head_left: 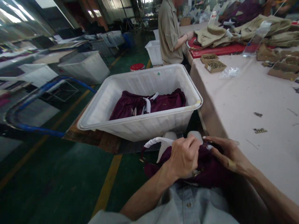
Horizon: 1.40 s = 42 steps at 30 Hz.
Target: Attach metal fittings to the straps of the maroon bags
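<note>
A maroon fabric bag (210, 165) with a handle wrapped in white (158, 140) lies in my lap. My left hand (184, 155) is closed in a fist at the bag's upper edge; what its fingertips pinch is hidden. My right hand (227, 152) grips the right side of that edge between thumb and fingers. Small metal fittings show on the bag below my left hand. Just ahead stands a white plastic tub (140, 126) holding more maroon bags (165, 102) with white-wrapped handles.
The pale worktable (233, 99) at right bears boxes of small metal parts (215, 66), small fittings (260, 130) and a clear bottle (257, 39). A co-worker (170, 34) stands beyond the tub, by khaki items (212, 35). A blue cart handle (39, 90) juts out at left.
</note>
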Each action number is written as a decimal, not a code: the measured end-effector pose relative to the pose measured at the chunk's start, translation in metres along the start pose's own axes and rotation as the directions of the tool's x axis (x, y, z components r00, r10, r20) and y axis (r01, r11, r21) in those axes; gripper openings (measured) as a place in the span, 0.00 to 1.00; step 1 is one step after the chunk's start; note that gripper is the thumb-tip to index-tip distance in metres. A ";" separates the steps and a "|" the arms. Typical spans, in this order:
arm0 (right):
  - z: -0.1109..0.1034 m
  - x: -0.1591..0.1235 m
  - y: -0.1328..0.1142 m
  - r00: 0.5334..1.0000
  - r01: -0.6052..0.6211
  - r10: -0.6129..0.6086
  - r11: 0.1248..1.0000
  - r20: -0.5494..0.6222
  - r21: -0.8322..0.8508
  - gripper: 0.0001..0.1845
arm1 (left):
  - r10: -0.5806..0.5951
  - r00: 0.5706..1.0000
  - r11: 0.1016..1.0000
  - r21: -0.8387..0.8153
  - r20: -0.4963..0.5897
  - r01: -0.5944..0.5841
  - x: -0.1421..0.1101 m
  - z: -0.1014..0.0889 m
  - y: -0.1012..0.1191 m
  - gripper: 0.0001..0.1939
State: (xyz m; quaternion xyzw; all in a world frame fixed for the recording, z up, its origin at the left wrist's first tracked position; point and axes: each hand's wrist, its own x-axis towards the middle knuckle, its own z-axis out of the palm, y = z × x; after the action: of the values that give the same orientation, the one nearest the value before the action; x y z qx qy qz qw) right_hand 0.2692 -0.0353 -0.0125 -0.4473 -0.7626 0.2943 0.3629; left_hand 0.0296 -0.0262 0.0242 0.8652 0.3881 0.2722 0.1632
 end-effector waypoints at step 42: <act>-0.177 -0.037 0.204 0.762 -0.645 0.495 0.636 -0.417 -0.424 0.14 | -0.387 0.773 0.114 -0.806 0.503 0.581 0.052 0.029 -0.011 0.13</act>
State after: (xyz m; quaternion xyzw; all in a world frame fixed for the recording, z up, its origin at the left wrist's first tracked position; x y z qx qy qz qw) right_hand 0.5215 0.0406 -0.0808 -0.7849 -0.5756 0.1034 0.2046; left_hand 0.0694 0.0181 0.0133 0.4430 0.3986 0.3012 0.7444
